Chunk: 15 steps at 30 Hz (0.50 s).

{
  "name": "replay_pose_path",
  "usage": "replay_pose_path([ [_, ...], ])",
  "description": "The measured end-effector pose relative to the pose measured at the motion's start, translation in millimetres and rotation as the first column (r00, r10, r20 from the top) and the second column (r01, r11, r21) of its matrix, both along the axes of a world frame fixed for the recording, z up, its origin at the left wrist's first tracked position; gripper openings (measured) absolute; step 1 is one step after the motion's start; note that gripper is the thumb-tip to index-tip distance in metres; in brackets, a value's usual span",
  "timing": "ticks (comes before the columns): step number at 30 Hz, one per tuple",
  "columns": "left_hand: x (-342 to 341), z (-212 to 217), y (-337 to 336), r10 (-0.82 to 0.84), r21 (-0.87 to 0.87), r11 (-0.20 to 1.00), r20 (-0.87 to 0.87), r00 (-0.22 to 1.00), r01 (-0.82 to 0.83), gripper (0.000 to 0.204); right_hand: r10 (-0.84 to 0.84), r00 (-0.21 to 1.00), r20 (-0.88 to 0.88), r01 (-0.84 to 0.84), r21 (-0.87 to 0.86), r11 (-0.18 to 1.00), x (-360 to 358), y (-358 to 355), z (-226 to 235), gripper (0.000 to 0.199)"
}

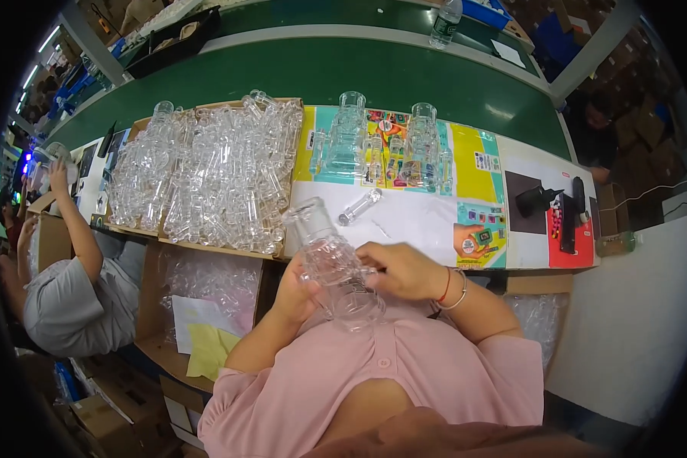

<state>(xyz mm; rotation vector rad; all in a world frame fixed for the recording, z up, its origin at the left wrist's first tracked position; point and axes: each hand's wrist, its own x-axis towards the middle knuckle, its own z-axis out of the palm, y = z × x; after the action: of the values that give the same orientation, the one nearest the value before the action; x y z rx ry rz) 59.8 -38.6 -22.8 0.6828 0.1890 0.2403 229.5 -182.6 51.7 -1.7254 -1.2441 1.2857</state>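
Both hands, left (296, 288) and right (404, 271), grip the clear bottle (334, 263); neck points up-left.

A flat printed cardboard sheet in teal, yellow and white (477, 164) lies across the bench, clear plastic pieces standing on it; to its right sits a flat red and black card (580, 240); left of it, an open brown cardboard carton (229, 248) brims with clear plastic; below the bench edge, another brown carton (151, 305) holds yellow and white paper sheets (206, 347).

Long green conveyor belt (374, 76) runs across the top of the frame, white table (633, 320) lower right, cardboard boxes (107, 420) stacked lower left.
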Motion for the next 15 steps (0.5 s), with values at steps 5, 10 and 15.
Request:
replay_pose_path([
  [5,2.1,14.0,8.0,0.242,0.021,0.970,0.009,0.970,-0.243,0.079,-0.397,0.648,0.650,0.024,0.503,0.864,45.2,11.3,-49.5,0.037],
  [10,0.3,24.2,19.1,0.278,0.364,0.901,-0.064,0.959,-0.237,0.080,-0.391,0.503,0.771,-0.151,0.523,0.839,61.3,29.7,-83.0,0.033],
  [15,10.9,37.4,27.6,0.260,0.547,0.819,-0.088,0.961,-0.171,0.073,-0.262,0.757,0.598,0.038,0.360,0.932,62.3,14.4,-57.6,0.033],
])
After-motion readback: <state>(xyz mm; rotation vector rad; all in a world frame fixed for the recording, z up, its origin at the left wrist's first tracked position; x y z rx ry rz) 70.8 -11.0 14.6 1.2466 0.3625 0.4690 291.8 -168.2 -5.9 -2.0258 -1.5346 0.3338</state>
